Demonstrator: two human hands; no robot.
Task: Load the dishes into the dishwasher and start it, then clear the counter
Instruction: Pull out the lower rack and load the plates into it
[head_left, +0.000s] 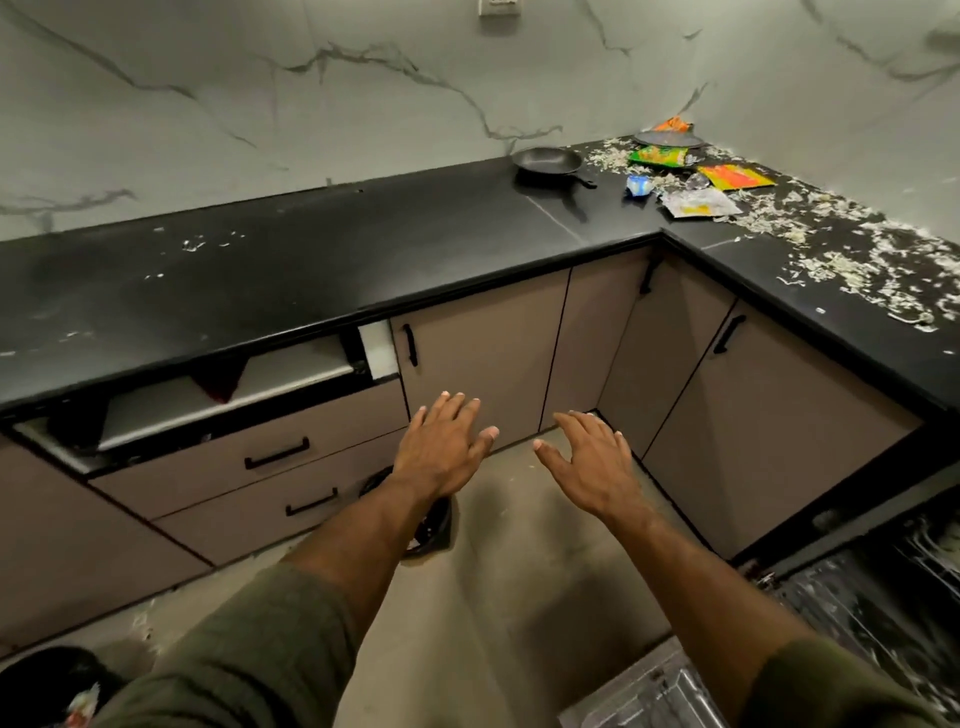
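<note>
My left hand (441, 449) and my right hand (589, 462) reach out side by side over the floor, fingers spread, holding nothing. On the black L-shaped counter (311, 260), a black frying pan (548, 162) sits near the corner, with a dark plate (667, 139) behind it. Colourful wrappers (735, 176) and an opened white packet (698, 203) lie beside them. White food scraps (841, 260) litter the right leg of the counter. The open dishwasher (883, 597) shows its rack at the lower right edge.
Brown cabinet doors (483, 358) and drawers (260, 457) line the space below the counter. One top drawer (218, 400) stands open on the left. A dark bin (431, 525) sits on the floor under my left forearm. Another dark bin (47, 686) is at the bottom left.
</note>
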